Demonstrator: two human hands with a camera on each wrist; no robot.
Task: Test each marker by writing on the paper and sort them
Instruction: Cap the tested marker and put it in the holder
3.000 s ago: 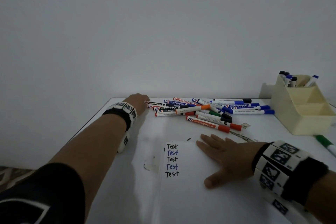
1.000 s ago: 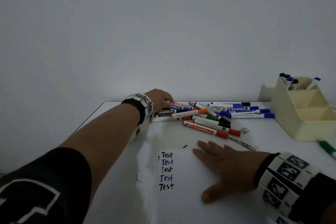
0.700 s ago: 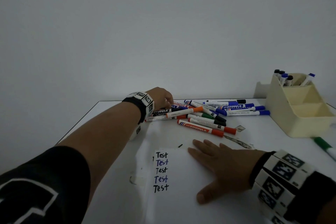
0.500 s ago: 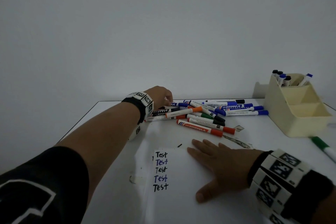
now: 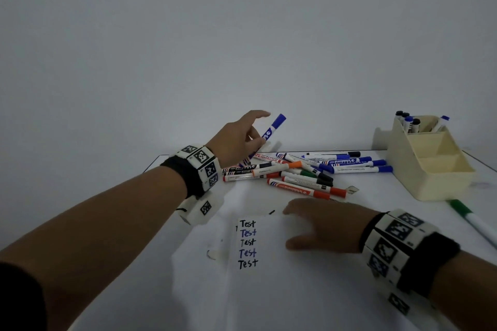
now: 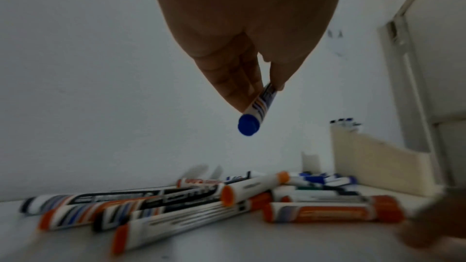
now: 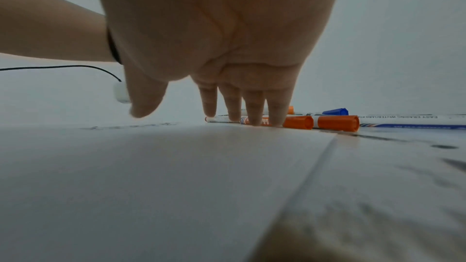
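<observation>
My left hand (image 5: 242, 137) pinches a blue-capped marker (image 5: 270, 131) between thumb and fingers, lifted above the pile with its cap tilted up and to the right. The left wrist view shows the blue marker (image 6: 254, 115) end-on below my left hand (image 6: 252, 87). A pile of markers (image 5: 304, 172) with orange, blue, black and green caps lies at the back of the table. My right hand (image 5: 320, 226) lies flat with straight fingers on the white paper (image 5: 269, 285), which bears several lines of "Test" (image 5: 247, 243). In the right wrist view my right hand (image 7: 242, 107) touches the paper (image 7: 176, 166).
A cream organiser (image 5: 430, 164) stands at the back right with several markers upright in its rear compartment. A green-capped marker (image 5: 470, 219) lies in front of it near the right edge. The white table (image 5: 403, 209) ends at a plain wall.
My left hand has lifted a blue marker out of the pile and raised it above the table. My right hand stays flat on the paper.
</observation>
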